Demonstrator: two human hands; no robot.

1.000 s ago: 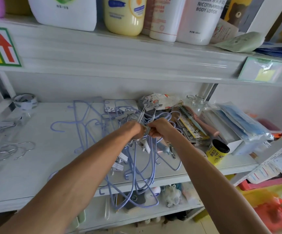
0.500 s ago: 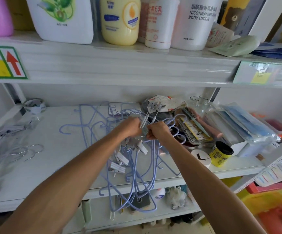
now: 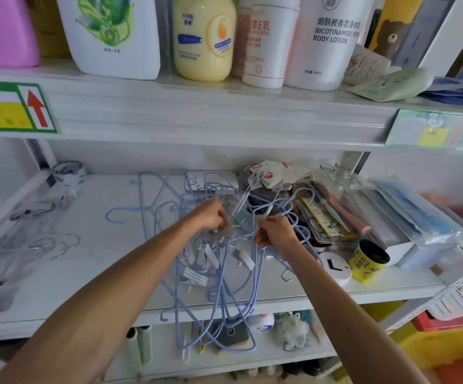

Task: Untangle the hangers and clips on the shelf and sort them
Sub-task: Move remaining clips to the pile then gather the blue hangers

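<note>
A tangle of lilac wire hangers (image 3: pixel 224 295) lies on the middle shelf (image 3: pixel 86 273) and hangs over its front edge. White clips (image 3: pixel 194 275) dangle among the wires. My left hand (image 3: pixel 211 214) grips a bunch of metal-and-white clips in the tangle's upper part. Just to the right, my right hand (image 3: pixel 274 231) pinches a lilac hanger wire. More lilac hangers (image 3: pixel 152 200) lie flat behind, toward the shelf's back. A separate group of silver hook hangers with clips (image 3: pixel 44 245) lies at the shelf's left end.
To the right stand a yellow can (image 3: pixel 366 264), a white round disc (image 3: pixel 335 266), a pink hairbrush (image 3: pixel 335 214), packets and blue plastic bags (image 3: pixel 418 217). Bottles (image 3: pixel 202 37) line the upper shelf. A tape roll (image 3: pixel 69 173) sits back left. Items fill the lower shelf.
My two hands have drawn slightly apart, the right one moving right along the wire, and the tangle has shifted a little with them.
</note>
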